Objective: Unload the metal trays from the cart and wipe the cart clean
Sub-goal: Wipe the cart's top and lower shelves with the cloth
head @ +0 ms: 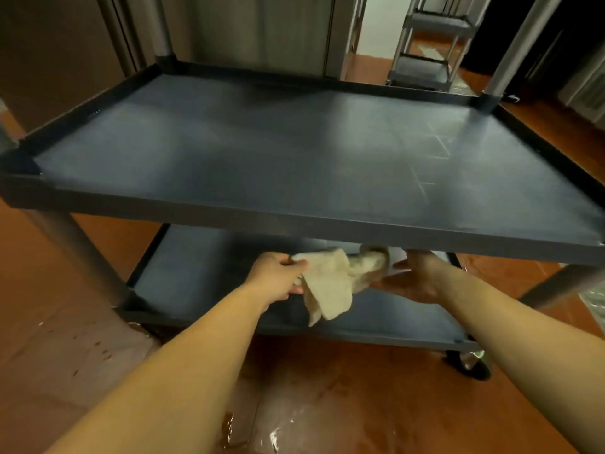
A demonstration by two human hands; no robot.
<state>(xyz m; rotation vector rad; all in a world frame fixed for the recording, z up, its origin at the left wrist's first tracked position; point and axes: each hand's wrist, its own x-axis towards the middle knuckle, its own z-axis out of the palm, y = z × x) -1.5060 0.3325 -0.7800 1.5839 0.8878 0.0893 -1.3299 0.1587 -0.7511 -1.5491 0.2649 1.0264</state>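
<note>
A dark grey plastic cart stands in front of me, with a bare middle shelf and a lower shelf beneath it. No metal trays are in view. My left hand grips one end of a beige cloth just above the lower shelf. The cloth's other end is twisted toward my right hand, whose fingers spread open beside it, partly hidden under the middle shelf's front rim. I cannot see whether the right hand touches the cloth.
The floor is orange-brown tile with wet patches and spots near my feet. A cart wheel shows at the lower right. Stainless cabinets stand behind the cart, and a second cart sits in the far doorway.
</note>
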